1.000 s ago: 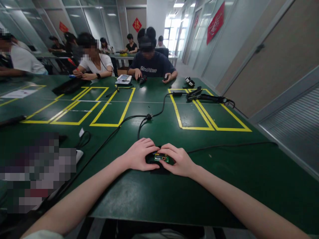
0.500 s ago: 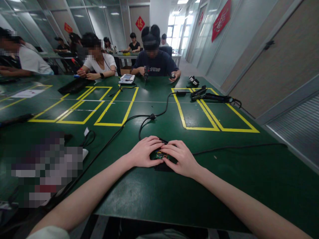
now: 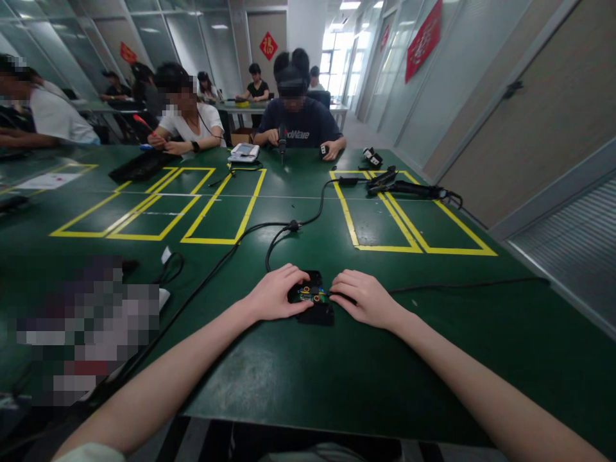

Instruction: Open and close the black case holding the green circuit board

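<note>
The room is long and bright, with glass walls, and a big green worktop (image 3: 337, 378) fills most of it, marked with yellow tape lines (image 3: 231, 218). Other people sit on the far side, one in a dark shirt (image 3: 301, 127) who holds a small tool upright. Close to the person wearing the camera lies a small black case (image 3: 321, 314), flat on the worktop between the two hands. The case is open on top, and a little green board (image 3: 310, 294) with tiny parts shows inside it (the parts are too small to tell what they are). The left hand (image 3: 276, 294) is curled around the left side of the case, fingers over the far edge and thumb at the near edge, so it holds the case in place. The right hand (image 3: 368, 298) lies flat and loose just beside the right side of the case, with its fingertips at the edge, gripping nothing. A thick black cable (image 3: 283, 234) loops away behind the case, and a thin cable (image 3: 457, 284) runs off to the right. As far as one can judge, the inside is bare and no cover is on it yet, so the case looks only partly done.
</note>
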Demonstrator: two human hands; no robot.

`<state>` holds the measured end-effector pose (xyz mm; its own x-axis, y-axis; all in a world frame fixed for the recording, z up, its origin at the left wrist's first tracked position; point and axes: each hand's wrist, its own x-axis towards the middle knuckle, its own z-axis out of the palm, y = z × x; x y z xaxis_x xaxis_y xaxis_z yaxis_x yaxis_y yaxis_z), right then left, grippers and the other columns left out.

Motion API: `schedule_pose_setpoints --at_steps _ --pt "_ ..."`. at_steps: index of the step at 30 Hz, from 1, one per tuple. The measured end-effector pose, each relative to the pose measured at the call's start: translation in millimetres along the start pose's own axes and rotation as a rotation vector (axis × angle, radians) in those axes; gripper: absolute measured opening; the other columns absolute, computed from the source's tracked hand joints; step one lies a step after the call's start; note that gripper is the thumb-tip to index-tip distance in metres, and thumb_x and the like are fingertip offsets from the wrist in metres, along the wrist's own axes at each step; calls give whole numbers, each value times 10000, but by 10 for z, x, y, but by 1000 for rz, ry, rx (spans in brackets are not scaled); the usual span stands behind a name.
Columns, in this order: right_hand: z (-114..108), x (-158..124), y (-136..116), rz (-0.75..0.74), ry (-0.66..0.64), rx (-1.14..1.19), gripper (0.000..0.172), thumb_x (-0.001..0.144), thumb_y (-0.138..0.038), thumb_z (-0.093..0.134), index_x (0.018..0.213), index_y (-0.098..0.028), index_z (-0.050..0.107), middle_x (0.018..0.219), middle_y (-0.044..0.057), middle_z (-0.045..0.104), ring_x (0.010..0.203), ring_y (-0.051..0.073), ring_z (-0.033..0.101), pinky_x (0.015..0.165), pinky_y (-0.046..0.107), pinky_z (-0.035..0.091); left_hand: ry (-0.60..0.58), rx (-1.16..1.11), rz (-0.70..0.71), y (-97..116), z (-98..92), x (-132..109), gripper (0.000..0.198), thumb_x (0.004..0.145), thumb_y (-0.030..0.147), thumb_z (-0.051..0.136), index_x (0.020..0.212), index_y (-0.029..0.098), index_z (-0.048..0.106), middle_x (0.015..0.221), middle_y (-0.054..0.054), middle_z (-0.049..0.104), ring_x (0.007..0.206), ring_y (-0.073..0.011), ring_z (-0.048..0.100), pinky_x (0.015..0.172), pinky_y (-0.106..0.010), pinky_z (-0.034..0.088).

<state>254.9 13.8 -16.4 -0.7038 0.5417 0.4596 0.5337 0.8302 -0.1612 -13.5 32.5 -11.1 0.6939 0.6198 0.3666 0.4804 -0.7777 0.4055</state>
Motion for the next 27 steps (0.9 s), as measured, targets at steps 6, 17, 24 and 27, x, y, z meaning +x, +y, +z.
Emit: schedule_pose_setpoints --at_steps 6,17,24,27 --pt "101 0 -4 111 -8 -42 279 1082 -307 454 1005 -196 698 880 83 716 796 204 685 689 311 530 30 -21 -4 9 37 15 169 932 317 685 1053 199 677 1044 -70 735 981 -237 653 861 -366 556" --pt "134 2 9 233 -34 10 244 1078 -314 471 1058 -220 696 922 67 733 771 197 723 660 290 542 88 -59 -46 -39 25 12 171 906 280 726 1066 220 721 1054 -58 767 1059 -249 632 879 -394 593" --pt "149 2 66 245 -47 -34 266 1080 -331 465 1069 -213 703 947 69 753 765 196 733 651 290 537 101 -118 -26 -40 19 30 151 917 284 713 1050 214 731 1103 -78 765 1078 -252 620 936 -430 580" --pt "152 2 102 250 -42 -24 245 1072 -340 493 1072 -226 709 965 64 767 800 197 740 686 291 545 132 -190 -29 -87 -8 29 193 915 343 720 1058 213 726 1137 -99 749 1109 -257 624 986 -451 558"
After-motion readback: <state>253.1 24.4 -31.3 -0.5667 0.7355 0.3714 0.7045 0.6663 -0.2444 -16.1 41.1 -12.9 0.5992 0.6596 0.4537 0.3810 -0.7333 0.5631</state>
